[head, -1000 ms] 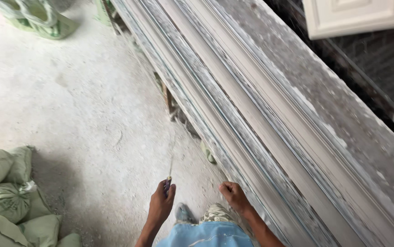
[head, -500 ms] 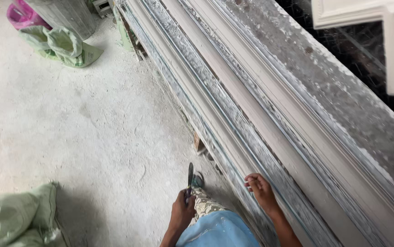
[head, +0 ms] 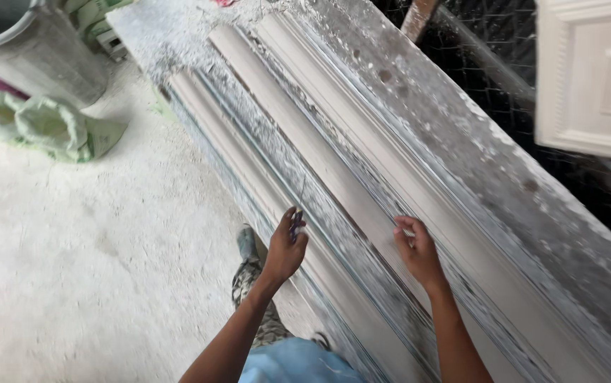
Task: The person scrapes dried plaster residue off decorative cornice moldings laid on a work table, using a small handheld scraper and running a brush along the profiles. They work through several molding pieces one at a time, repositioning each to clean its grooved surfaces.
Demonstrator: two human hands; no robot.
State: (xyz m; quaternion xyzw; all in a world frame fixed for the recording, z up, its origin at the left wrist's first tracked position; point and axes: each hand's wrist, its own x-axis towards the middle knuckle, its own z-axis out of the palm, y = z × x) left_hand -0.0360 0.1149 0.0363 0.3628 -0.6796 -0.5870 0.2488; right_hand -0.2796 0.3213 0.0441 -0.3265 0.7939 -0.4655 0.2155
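The left hand (head: 285, 247) is clenched around a thin tool (head: 296, 223) with a dark grip. A slim blade or wire rises from it toward 12 o'clock, too fine to tell which. The tool is held just over the near edge of the long white moulding strips (head: 334, 170). These lie side by side on the dusty counter (head: 461, 142) and run from 11 o'clock down to 5 o'clock.

The right hand (head: 416, 247) sits at 3 o'clock of the left, with its fingers curled and its fingertips touching the middle strip. Whether it pinches anything I cannot tell.

The work in hand looks like dressing or trimming the strips' edges, with the tool poised beside the nearest one and not yet pressed in. Any stroke from here calls for a steady line along the groove, with the right hand bracing the brittle cast.

On the floor (head: 92, 269) a grey bucket (head: 39, 60) stands at 10 o'clock beside green sacks (head: 53, 126). A shoe (head: 247, 245) shows just left of the left hand. A white panelled piece (head: 592, 78) hangs at 2 o'clock before dark wire mesh (head: 497, 64).
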